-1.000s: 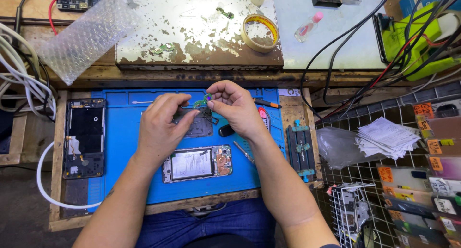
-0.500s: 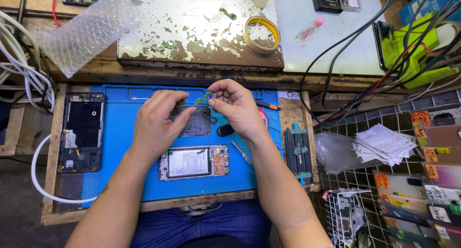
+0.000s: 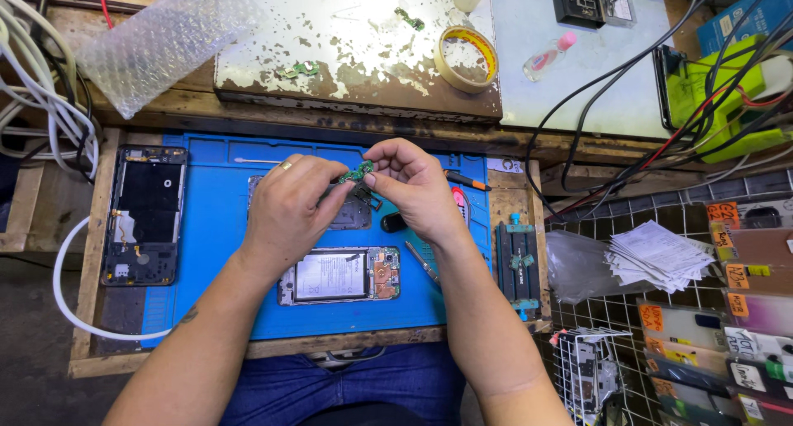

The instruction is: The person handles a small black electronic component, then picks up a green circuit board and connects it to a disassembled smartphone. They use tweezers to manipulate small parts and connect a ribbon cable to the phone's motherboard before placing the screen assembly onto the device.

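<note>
**Small green circuit board held above blue work mat**

Item: small green circuit board (image 3: 357, 175), thin, rigid, irregular in outline, pinched between the fingertips of both hands and lifted clear of the mat, probably so both faces can be looked over at close range.

Left hand (image 3: 289, 211): grip closed on the board's left edge; ring on one finger.

Right hand (image 3: 417, 186): grip closed on the board's right edge, fingers curled.

Below the hands: blue rubbery work mat (image 3: 215, 253) with moulded trays along its far edge, covering the worn wooden desk (image 3: 512, 207).

On the mat: opened phone with exposed battery and boards (image 3: 339, 275), flat, just in front of the wrists. At its left edge, black phone frame (image 3: 142, 215), emptied, laid flat.

Behind: roll of tan tape (image 3: 467, 59); sheet of clear bubble wrap (image 3: 161, 38).
</note>
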